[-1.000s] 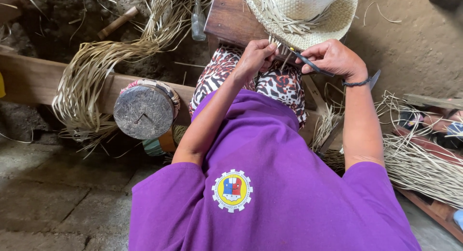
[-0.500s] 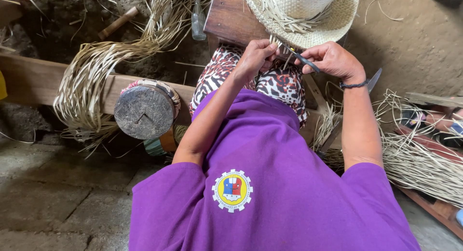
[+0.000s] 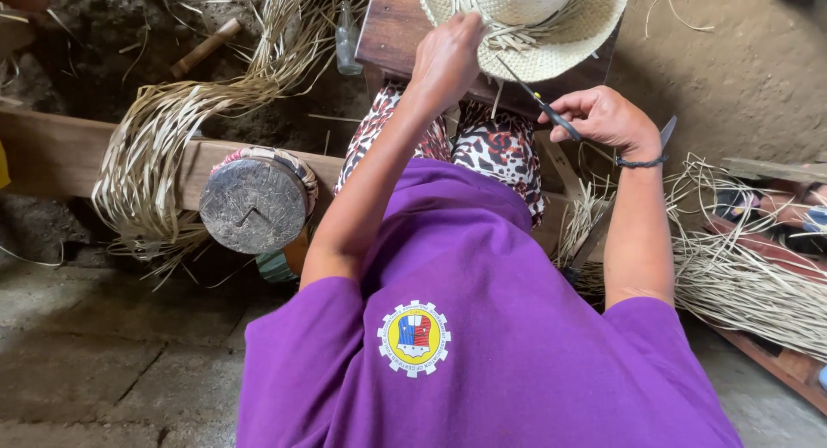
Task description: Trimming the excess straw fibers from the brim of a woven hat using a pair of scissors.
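A pale woven straw hat [image 3: 560,26] with loose strand ends along its brim rests on a dark wooden block [image 3: 392,34] in front of my knees. My left hand [image 3: 446,56] reaches up to the near brim and grips it among the loose strands. My right hand [image 3: 603,116] sits lower at the right, closed on a pair of dark scissors [image 3: 538,102] whose tip points up toward the brim. A dark band circles my right wrist.
A bundle of dry straw strips [image 3: 172,129] drapes over a wooden beam [image 3: 52,151] at left. A round wooden form [image 3: 250,202] stands by my left knee. A small glass bottle [image 3: 347,39] lies near the block. More straw [image 3: 741,276] is piled at right.
My left hand has risen from near the scissors to the hat's brim. My right hand with the scissors dropped slightly and moved right, away from the strands.
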